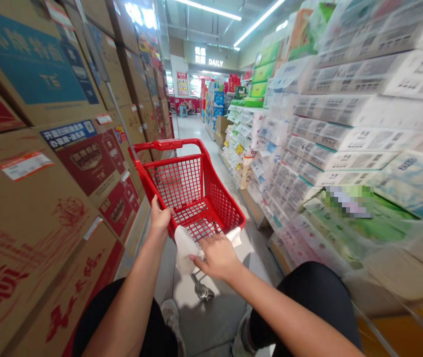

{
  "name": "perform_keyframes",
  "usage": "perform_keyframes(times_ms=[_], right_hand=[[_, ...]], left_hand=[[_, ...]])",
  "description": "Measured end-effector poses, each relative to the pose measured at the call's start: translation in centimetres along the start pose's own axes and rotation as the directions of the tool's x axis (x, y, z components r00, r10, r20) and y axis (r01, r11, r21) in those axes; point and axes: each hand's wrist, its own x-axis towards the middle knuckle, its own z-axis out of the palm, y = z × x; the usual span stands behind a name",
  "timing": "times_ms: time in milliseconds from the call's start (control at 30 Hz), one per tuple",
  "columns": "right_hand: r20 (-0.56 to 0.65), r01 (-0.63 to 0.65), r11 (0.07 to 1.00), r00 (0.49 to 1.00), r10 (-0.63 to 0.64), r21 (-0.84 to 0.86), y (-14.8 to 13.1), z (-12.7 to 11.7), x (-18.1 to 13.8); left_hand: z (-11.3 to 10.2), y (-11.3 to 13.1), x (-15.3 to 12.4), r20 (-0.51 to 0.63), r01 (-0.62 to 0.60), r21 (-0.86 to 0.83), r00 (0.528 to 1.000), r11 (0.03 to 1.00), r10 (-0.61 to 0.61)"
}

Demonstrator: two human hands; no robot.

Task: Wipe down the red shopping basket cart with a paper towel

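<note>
A red plastic shopping cart [219, 206] with grid-patterned walls stands in front of me, its basket holding nothing that I can see. My left hand [160, 216] grips the basket's left rim near the corner closest to me. Over the near edge is draped a white cloth [185, 250], which could also be a paper wipe. My right hand [219, 255] presses it against that rim with bent fingers, and the cloth sticks out on both sides. Below hangs a caster wheel [204, 293] of the cart.
Tall stacks of cardboard cartons [22, 198] line the left side, close to the cart. Wrapped tissue packs [319, 129] are piled high on the right. Between them a tiled aisle [192, 130] runs to a far counter, with a small stool [183, 110] there.
</note>
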Motion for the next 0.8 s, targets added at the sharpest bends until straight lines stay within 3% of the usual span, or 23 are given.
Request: perform_keyframes(times_ms=[100,300,400,500,667,800], right_hand=[[-0.015,0.020,1.000,1.000,-0.020,-0.024,1.8,0.0,-0.1],[-0.020,-0.045,0.995,0.999,0.043,-0.084,7.9,-0.7,-0.1],[-0.078,-0.078,0.994,0.994,0.072,-0.070,9.1,-0.5,-0.1],[-0.163,-0.085,0.996,0.984,0.079,-0.026,6.8,0.7,-0.4],[-0.295,0.034,0.998,0.955,-0.018,0.050,-0.4,3.5,-0.4],[-0.330,0.095,0.995,0.941,-0.079,0.032,-1.6,4.2,0.0]], left_hand=[[0.0,0.7,0.2,0.023,0.137,-0.131,0.991,0.982,-0.135],[0.3,1.1,0.0,0.020,0.136,-0.154,0.991,0.979,-0.135],[0.8,0.6,-0.5,0.015,0.096,-0.102,0.995,0.990,-0.095],[1.3,0.2,-1.0,-0.004,0.037,-0.058,0.999,0.998,-0.037],[1.3,0.3,-1.0,-0.027,0.050,-0.084,0.998,0.995,-0.053],[0.7,0.4,-0.7,0.019,0.084,-0.154,0.996,0.984,-0.082]])
